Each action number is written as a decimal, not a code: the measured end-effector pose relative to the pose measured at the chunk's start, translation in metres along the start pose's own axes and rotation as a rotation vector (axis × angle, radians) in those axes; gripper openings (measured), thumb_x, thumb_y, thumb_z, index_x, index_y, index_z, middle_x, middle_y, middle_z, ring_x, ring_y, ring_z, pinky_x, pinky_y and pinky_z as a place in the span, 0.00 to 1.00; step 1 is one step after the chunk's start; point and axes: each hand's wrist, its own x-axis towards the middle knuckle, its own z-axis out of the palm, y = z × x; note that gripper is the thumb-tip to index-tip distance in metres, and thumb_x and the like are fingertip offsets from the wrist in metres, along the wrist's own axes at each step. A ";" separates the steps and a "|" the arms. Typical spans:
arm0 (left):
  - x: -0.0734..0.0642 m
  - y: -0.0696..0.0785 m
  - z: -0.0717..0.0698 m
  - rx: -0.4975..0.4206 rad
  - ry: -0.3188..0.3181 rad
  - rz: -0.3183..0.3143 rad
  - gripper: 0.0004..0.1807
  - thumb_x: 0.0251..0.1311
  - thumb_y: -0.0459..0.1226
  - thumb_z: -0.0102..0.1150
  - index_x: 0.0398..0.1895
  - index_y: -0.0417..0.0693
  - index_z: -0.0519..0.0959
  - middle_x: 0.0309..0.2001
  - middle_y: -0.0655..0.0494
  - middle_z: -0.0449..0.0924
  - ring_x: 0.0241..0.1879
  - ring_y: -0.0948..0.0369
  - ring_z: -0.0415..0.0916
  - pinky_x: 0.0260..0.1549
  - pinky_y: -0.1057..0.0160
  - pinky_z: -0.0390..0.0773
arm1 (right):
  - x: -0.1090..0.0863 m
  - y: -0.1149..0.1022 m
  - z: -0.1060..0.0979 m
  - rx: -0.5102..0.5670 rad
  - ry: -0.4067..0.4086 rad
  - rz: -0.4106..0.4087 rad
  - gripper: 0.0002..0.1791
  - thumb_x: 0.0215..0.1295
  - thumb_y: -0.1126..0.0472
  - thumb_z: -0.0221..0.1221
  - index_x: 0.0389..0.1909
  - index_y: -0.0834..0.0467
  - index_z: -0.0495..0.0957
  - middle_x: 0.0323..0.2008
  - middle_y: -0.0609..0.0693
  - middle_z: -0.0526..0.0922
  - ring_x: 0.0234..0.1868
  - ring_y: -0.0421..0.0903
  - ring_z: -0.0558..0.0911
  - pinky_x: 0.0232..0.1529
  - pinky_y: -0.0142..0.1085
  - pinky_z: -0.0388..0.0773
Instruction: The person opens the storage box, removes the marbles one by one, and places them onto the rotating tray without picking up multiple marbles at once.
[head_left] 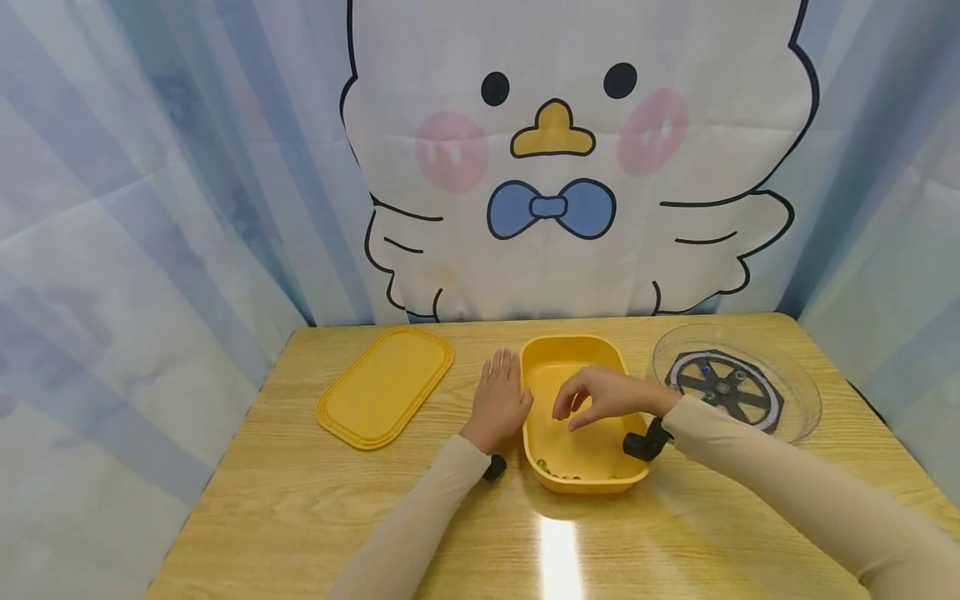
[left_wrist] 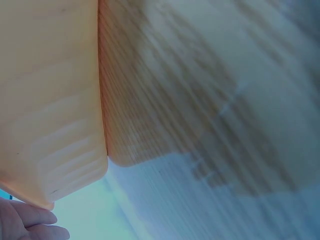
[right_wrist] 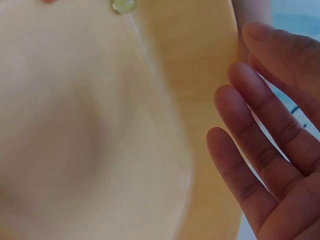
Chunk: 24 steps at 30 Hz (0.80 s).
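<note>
A deep yellow plastic bin (head_left: pixel 570 354) stands on the table, with several small glass marbles (head_left: pixel 542 467) along its near end. One greenish marble (right_wrist: pixel 123 5) shows in the right wrist view at the top. My left hand (head_left: pixel 498 404) lies against the bin's left wall, fingers straight and together. Over the inside of the bin hovers my right hand (head_left: pixel 603 393), its fingers loosely bent and thumb apart. In the right wrist view nothing sits between those fingers (right_wrist: pixel 242 125).
To the left lies a flat yellow lid (head_left: pixel 386 387). On the right, a clear round dish (head_left: pixel 806 408) contains a black wheel-like piece (head_left: pixel 693 383) with a few small marbles on it. A curtain (head_left: pixel 547 275) with a cartoon bird hangs behind the wooden table (head_left: pixel 300 500).
</note>
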 end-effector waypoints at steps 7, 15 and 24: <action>0.001 0.000 0.001 0.006 -0.005 -0.001 0.34 0.70 0.45 0.38 0.73 0.38 0.49 0.74 0.43 0.47 0.75 0.52 0.40 0.73 0.52 0.43 | 0.014 0.000 0.016 0.021 -0.078 -0.023 0.10 0.56 0.66 0.64 0.39 0.65 0.83 0.38 0.58 0.86 0.39 0.43 0.84 0.45 0.40 0.82; 0.001 -0.002 0.001 -0.016 0.010 0.013 0.34 0.70 0.45 0.38 0.73 0.36 0.50 0.74 0.42 0.48 0.75 0.51 0.40 0.73 0.53 0.43 | 0.025 0.003 0.031 0.014 -0.145 -0.043 0.09 0.55 0.64 0.65 0.37 0.62 0.84 0.36 0.54 0.87 0.38 0.40 0.84 0.43 0.35 0.82; -0.001 -0.001 0.000 -0.001 0.011 0.018 0.33 0.70 0.44 0.37 0.73 0.36 0.49 0.74 0.42 0.47 0.75 0.51 0.41 0.73 0.53 0.43 | 0.032 0.006 0.041 0.006 -0.185 -0.035 0.07 0.54 0.63 0.66 0.34 0.60 0.84 0.33 0.52 0.86 0.35 0.37 0.84 0.42 0.29 0.81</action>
